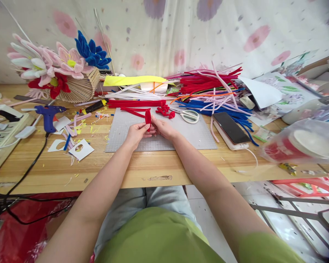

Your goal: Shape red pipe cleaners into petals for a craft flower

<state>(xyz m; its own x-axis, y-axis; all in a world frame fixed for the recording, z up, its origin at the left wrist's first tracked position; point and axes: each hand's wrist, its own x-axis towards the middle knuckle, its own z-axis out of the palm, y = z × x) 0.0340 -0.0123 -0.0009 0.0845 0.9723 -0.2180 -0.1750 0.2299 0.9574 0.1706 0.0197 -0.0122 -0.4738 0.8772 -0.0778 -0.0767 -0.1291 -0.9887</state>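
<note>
Left hand: pinches red fuzzy oval piece
Right hand: fingers curled, hold unclear
Piece: upright, nearer left hand

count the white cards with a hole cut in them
2. The first card lies just on the near side of the blue glue gun, the second card to its right. More may be hidden elsewhere.

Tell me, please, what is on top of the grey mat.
Red stems, a cluster of curled red pieces and scissors lie on the grey mat. The left hand and right hand hide part of it, so I cannot see beneath them.
</note>
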